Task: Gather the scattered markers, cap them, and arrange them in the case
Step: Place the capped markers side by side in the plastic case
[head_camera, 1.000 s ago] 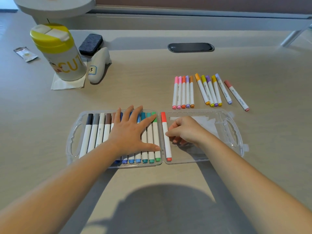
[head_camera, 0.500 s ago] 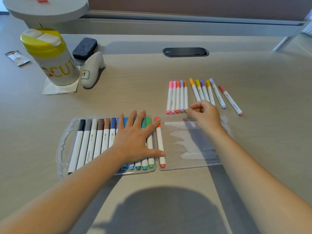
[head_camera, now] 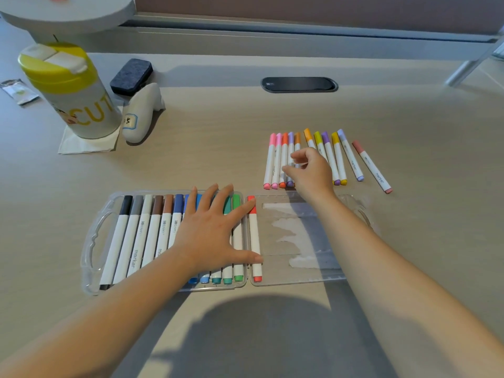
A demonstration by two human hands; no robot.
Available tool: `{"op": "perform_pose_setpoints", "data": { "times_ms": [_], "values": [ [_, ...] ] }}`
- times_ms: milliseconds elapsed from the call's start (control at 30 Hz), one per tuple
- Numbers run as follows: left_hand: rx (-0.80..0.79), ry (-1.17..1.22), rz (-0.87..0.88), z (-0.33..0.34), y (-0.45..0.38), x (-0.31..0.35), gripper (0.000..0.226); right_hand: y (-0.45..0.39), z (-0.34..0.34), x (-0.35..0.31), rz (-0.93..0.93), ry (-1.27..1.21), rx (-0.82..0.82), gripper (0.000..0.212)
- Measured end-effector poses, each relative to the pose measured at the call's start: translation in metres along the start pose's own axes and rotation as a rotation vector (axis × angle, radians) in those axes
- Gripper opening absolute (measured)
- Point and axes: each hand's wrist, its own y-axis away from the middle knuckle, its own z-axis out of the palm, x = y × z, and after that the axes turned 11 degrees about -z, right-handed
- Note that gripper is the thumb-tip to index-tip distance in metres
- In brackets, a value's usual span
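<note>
A clear plastic case (head_camera: 90, 241) lies open near the desk's front edge. Its left half holds a row of capped markers from black to green. My left hand (head_camera: 210, 230) rests flat on them, fingers spread. A red marker (head_camera: 254, 241) lies alone at the left edge of the case's right half (head_camera: 313, 276). Behind the case, several capped markers lie on the desk: a tight pink-to-orange group (head_camera: 272, 162), a yellow and purple group (head_camera: 339, 159) and a dusty pink marker (head_camera: 372, 167) set apart. My right hand (head_camera: 311, 173) hovers over the orange markers, fingers loosely bent, fingertips at their barrels.
A yellow-lidded canister (head_camera: 71, 88) stands on a napkin at the back left, with a dark felt eraser (head_camera: 131, 76) and a white labelled object (head_camera: 141, 113) beside it. A black cable slot (head_camera: 299, 84) sits at the back. A small wrapper (head_camera: 17, 91) lies far left.
My right hand left the red marker in the case's right half and moved back to the markers on the desk. My left hand stayed flat on the row.
</note>
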Motion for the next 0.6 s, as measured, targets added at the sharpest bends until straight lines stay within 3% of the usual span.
{"op": "perform_pose_setpoints", "data": {
  "times_ms": [400, 600],
  "values": [
    [0.026, 0.028, -0.019, 0.000, 0.005, -0.019, 0.115, -0.011, 0.023, 0.001, 0.079, 0.424, -0.003, 0.038],
    [0.019, 0.017, -0.017, -0.001, 0.005, -0.019, 0.111, -0.010, 0.021, -0.004, 0.162, 0.391, 0.043, 0.034]
  ]
}}
